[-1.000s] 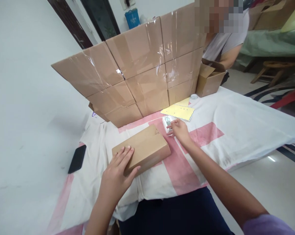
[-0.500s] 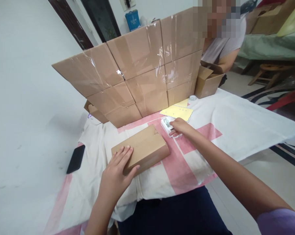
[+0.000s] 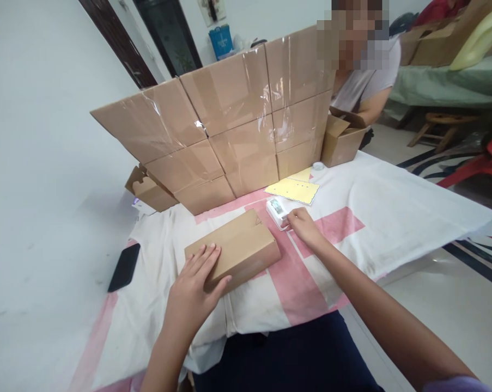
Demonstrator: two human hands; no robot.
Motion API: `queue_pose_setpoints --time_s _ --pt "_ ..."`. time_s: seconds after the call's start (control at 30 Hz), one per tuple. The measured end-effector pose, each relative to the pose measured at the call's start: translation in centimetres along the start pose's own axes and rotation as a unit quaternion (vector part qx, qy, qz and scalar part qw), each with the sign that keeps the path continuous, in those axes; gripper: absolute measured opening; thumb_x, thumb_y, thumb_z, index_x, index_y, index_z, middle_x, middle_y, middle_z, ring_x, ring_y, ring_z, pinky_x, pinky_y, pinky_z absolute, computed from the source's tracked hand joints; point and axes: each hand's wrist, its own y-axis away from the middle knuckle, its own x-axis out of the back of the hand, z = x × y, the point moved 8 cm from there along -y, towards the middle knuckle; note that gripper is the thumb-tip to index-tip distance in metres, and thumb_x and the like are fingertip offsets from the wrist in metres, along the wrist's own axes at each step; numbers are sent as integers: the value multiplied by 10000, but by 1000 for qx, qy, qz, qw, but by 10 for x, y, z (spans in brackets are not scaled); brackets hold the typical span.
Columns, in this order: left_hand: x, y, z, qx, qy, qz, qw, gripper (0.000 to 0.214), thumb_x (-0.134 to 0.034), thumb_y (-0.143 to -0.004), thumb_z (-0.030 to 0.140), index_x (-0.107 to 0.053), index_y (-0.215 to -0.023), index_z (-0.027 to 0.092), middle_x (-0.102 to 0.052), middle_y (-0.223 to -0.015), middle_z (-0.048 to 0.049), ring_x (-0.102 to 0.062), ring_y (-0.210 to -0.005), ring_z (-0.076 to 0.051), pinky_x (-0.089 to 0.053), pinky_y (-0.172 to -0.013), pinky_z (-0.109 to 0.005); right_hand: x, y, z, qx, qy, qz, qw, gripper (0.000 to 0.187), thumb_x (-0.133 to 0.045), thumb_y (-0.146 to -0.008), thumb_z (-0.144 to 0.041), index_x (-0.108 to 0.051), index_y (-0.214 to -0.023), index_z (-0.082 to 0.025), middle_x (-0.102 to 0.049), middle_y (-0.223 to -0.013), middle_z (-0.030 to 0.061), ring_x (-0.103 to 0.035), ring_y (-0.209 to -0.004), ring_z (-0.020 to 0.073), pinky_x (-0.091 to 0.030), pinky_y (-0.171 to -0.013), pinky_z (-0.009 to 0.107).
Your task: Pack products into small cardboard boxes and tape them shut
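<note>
My left hand [image 3: 196, 277] rests on a closed brown cardboard box [image 3: 241, 237]. Its fingers lie flat on the top and the thumb reaches down the near side. Beyond the box's right end is a small white case [image 3: 273, 211] with a greenish, screen-like patch on top. At the near right end of this case, my right hand [image 3: 303, 224] has its fingers bent together against the edge; they hide part of it. Yellow paper sheets [image 3: 293, 190] lie just behind the case.
A tall panel of taped cardboard [image 3: 241, 147] stands across the table. Open cardboard boxes stand at its left [image 3: 156, 193] and right [image 3: 344, 144]. A roll of clear tape [image 3: 318, 166] and a black phone [image 3: 124, 267] lie on the cloth [image 3: 409, 218]. Another person [image 3: 376, 87] sits behind the panel.
My right hand has drawn back slightly from the top of the white case to its near right end, baring more of the screen-like patch. My left hand stays on the box.
</note>
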Motion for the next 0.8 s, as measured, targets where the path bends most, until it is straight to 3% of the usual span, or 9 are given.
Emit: queue_pose_setpoints --time_s 0.2,0.37,0.57,0.67,0.8 --pt "0 0 1 -3 -10 -2 1000 633 -642 -963 430 -430 -1546 301 -615 -1488 -89 -576 -1383 -342 -530 -1109 -619 -2 0 8 -8 2 -5 1000 324 -435 -940 -112 -456 -629 -202 -698 -812 93 -711 -718 153 -554 -627 217" --pt "0 0 0 4 -6 -6 1000 654 -648 -958 427 -413 -1560 330 -612 -1494 -68 -570 -1388 -339 -527 -1121 -601 -2 -5 24 -30 43 -13 999 290 -466 -921 -135 -514 -640 -187 -715 -797 102 -659 -655 152 -489 -555 224" --pt "1 -1 1 -2 -8 -1 1000 658 -648 -959 426 -405 -1563 329 -619 -1484 -75 -588 -1369 -346 -540 -1098 -613 13 9 34 -61 102 -37 992 319 -585 -884 -222 -463 -589 -223 -535 -504 22 -500 -456 156 -350 -462 278" --pt "2 -2 2 -12 -15 3 1000 655 -644 -963 422 -407 -1563 315 -628 -1475 -81 -596 -1360 -343 -550 -1093 -594 24 15 36 -81 98 -43 991 278 -568 -904 -269 -465 -648 -228 -501 -466 -6 -477 -406 151 -314 -430 276" --pt "4 -2 4 -20 -21 14 999 645 -638 -968 416 -409 -1562 312 -640 -1458 -87 -616 -1339 -342 -568 -1072 -587 23 11 34 -87 47 -61 993 242 -480 -966 -328 -565 -782 -196 -591 -564 7 -519 -427 123 -307 -414 241"
